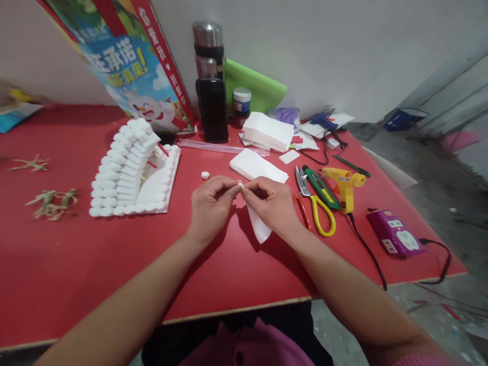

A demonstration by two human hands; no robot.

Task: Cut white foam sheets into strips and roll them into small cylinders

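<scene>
Pinching one white piece (241, 185) | two hands (209, 209) (270, 204) | one yellow glue gun (346, 187)

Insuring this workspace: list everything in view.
table: 1, red, beneath hands
scalloped model: 1, white, left
straw clusters: 2, tan, left
printed container: 1, multicoloured, back
flask: 1, silver, back
phone: 1, black, back
jar: 1, white, back
sheet: 1, green, back
paper stacks: 2, white, back
plastic strips: several, pink, back
shears: 1, red-yellow, right
utility knife: 1, green, right
glue gun: 1, yellow, right
corded tool: 1, blue, right
pen: 1, green, right
socket box: 1, purple, right
basket: 1, blue, floor
small pieces: 2, white, centre
paper strip: 1, white, centre
left hand, right hand: 2, bare, centre
</scene>
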